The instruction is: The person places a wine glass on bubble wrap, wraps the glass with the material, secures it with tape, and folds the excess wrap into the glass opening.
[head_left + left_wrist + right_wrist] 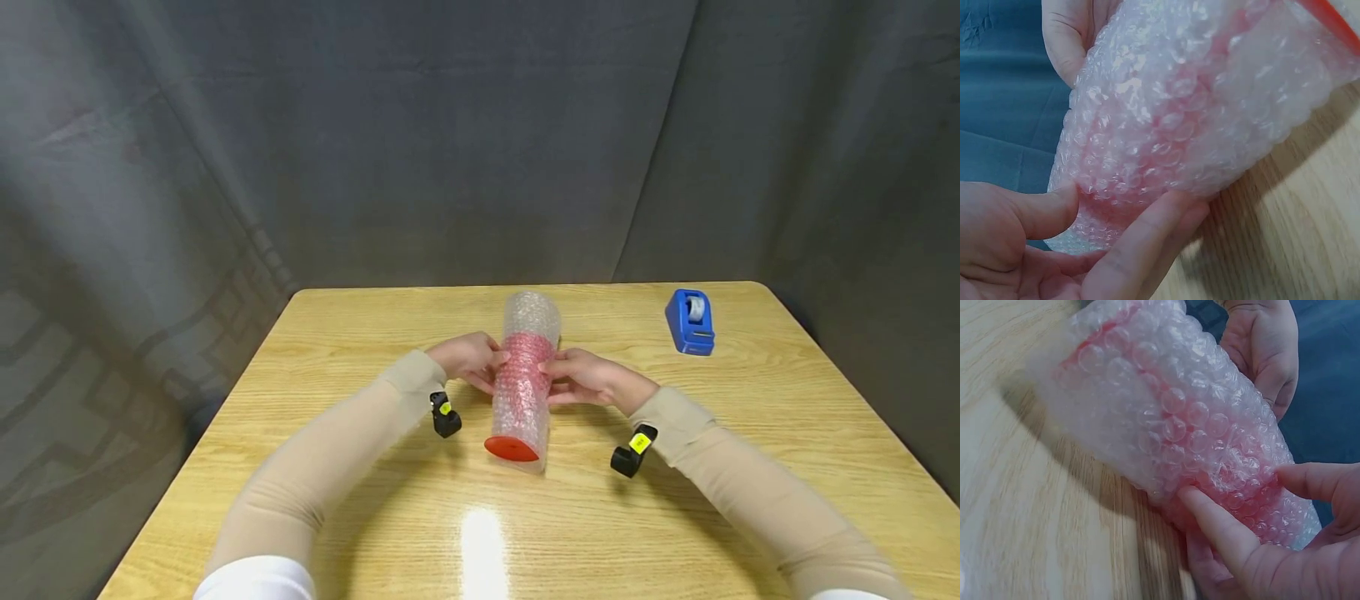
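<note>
We have a long red cylinder in clear bubble wrap (521, 392) mid-way across the light wooden bench (570, 542), running near to far, round red end (512, 448) nearest us. Left hand (472, 358) pinches its left side, right hand (588, 379) its right, thumbs and fingers on the wrap. We see a blue plastic tape dispenser (690, 322) far right, well apart.
</note>
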A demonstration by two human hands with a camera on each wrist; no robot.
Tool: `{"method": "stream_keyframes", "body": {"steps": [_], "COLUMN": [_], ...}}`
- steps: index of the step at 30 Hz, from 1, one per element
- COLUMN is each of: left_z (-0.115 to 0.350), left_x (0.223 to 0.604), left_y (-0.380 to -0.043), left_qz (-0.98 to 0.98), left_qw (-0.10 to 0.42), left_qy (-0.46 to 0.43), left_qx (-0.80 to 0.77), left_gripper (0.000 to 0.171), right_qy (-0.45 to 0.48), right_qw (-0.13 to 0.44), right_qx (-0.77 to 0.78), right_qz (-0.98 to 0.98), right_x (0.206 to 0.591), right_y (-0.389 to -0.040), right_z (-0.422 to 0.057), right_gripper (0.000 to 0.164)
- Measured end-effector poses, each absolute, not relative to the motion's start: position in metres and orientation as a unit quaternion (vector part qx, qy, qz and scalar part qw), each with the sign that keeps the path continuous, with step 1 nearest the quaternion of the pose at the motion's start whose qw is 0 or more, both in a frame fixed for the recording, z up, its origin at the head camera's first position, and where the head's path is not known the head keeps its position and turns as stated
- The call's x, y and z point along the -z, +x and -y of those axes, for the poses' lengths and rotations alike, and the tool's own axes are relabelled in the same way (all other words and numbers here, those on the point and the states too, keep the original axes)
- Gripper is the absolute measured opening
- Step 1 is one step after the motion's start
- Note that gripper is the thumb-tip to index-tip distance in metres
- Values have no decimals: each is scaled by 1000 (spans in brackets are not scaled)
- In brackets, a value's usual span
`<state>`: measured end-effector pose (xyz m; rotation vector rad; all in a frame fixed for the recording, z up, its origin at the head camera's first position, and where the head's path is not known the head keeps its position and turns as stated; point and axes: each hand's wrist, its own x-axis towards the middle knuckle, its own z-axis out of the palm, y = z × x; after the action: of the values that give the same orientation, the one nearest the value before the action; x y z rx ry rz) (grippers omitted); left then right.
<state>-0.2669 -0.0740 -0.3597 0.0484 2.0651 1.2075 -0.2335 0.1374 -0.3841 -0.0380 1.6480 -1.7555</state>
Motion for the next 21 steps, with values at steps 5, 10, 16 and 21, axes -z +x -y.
{"method": "stream_keyframes", "body": {"steps": [5,10,16,21], "left_z": [75,74,68,63], "left_x": [358,357,357,356], "left_y": [-266,-264,-260,-254], "left_qz": [-812,-815,-833,-852], "left_qw": [354,344,317,283], "left_qy": [26,32,50,71], "left_qx": [-464,-465,-451,-435], "left_gripper": [34,31,23,22], "right_qy": [-15,-22,-25,-22], "right_qw": [361,363,367,366], "right_qx": [686,686,683,673], "right_qz": [-631,-631,-631,-643], "right_x": [386,388,391,391], "right_y": [-235,-234,-235,-235], "right_z": [-136,-137,-143,-147], "right_gripper": [52,52,49,45]}}
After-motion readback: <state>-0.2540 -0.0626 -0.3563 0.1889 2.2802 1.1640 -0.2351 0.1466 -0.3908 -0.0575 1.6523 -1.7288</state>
